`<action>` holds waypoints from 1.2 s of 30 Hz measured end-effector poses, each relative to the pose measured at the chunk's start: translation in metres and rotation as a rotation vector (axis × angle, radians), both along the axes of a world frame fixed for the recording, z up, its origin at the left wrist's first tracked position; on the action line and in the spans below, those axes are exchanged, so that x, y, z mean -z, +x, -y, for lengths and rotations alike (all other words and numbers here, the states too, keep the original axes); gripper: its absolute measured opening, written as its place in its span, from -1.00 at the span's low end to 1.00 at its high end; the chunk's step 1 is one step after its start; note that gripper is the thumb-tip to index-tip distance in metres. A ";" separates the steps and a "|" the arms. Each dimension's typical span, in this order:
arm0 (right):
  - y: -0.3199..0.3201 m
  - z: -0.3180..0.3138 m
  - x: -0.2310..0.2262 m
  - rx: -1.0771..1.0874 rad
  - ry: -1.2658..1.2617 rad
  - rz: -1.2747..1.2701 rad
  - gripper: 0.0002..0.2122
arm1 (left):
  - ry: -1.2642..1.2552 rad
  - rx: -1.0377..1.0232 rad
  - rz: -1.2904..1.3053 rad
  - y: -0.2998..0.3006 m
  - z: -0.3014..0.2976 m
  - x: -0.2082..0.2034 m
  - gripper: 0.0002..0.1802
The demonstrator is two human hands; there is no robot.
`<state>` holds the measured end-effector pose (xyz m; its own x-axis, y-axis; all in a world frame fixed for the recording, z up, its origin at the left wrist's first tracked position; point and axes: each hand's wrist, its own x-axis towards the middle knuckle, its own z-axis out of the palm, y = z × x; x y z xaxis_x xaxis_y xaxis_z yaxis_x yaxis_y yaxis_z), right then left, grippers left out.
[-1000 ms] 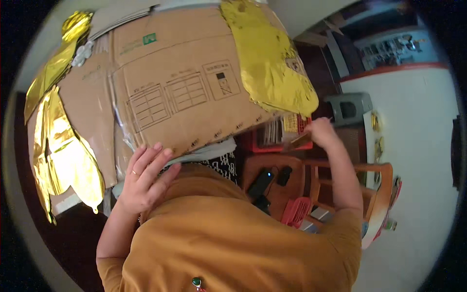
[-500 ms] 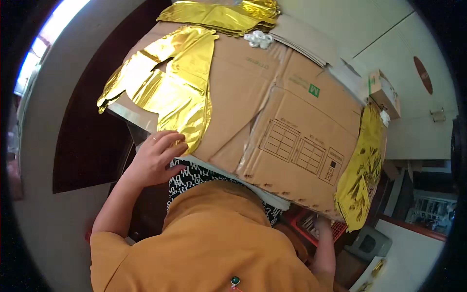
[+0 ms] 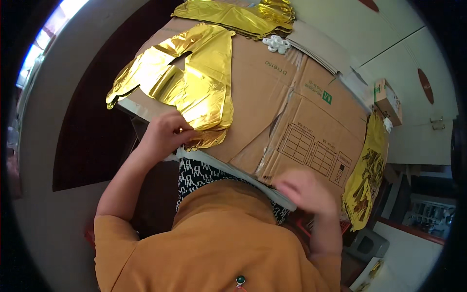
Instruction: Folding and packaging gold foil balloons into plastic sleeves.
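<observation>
A stack of flat gold foil balloons [image 3: 206,73] lies on the left part of a cardboard-covered table [image 3: 253,97]. At its near end, my left hand [image 3: 169,135] is closed, thumb and fingers pinching the edge of the foil. My right hand [image 3: 306,191] is over the cardboard's near edge, right of my body. Its fingers are curled together and a little blurred; whatever they hold, if anything, is too small to make out.
More flat gold foil lies at the far edge [image 3: 233,17] and along the right edge [image 3: 367,175]. A white ribbon bundle [image 3: 276,45] sits by the far foil. A small carton [image 3: 387,102] stands far right. Below the right edge is a red basket [image 3: 343,226], partly hidden.
My right hand has come up from the red basket to above the cardboard's near edge. My left hand's fingers have closed on the foil's near edge. The view has shifted slightly.
</observation>
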<state>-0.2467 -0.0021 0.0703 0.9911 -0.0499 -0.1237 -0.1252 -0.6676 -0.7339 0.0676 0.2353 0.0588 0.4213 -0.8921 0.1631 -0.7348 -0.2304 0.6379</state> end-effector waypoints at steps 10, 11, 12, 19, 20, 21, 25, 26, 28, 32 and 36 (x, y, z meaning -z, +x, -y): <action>0.176 -0.014 0.037 0.032 -0.316 0.505 -0.88 | -0.073 -0.189 -0.756 0.036 0.024 0.005 -0.69; 0.182 -0.014 0.040 0.013 -0.397 0.485 -0.88 | -0.052 -0.287 -0.789 0.042 0.020 -0.003 -0.68; 0.185 -0.013 0.043 -0.007 -0.412 0.519 -0.82 | -0.064 -0.375 -0.710 0.053 0.017 -0.007 -0.61; 0.271 0.012 0.027 0.026 -0.562 0.423 -0.66 | -0.648 -0.227 -1.013 0.135 0.019 -0.061 -0.64; 0.294 0.020 0.027 0.040 -0.569 0.420 -0.61 | -0.684 -0.228 -1.028 0.147 0.023 -0.065 -0.66; 0.310 0.027 0.025 0.055 -0.578 0.418 -0.56 | -0.705 -0.251 -0.967 0.157 0.025 -0.076 -0.66; 0.340 0.046 0.028 0.026 -0.574 0.088 -0.35 | -0.873 0.036 -1.103 0.242 -0.014 -0.104 -0.63; 0.341 0.049 0.029 0.025 -0.572 0.070 -0.32 | -0.945 -0.009 -1.106 0.258 -0.027 -0.111 -0.63; 0.349 0.041 0.021 -0.018 -0.519 0.010 -0.22 | -1.023 -0.058 -0.966 0.330 -0.116 -0.130 -0.61; 0.354 0.034 0.015 -0.017 -0.565 -0.070 -0.12 | -1.281 -0.601 -0.502 0.366 -0.187 -0.170 -0.59; 0.349 0.032 0.004 -0.020 -0.559 -0.078 -0.19 | -1.066 -0.777 -0.405 0.322 -0.184 -0.165 -0.63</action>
<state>0.1028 -0.0344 0.0668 0.9815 -0.1105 -0.1563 -0.1484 -0.9550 -0.2568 0.3899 0.4198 0.2240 0.9305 0.0695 0.3597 -0.3656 0.2382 0.8998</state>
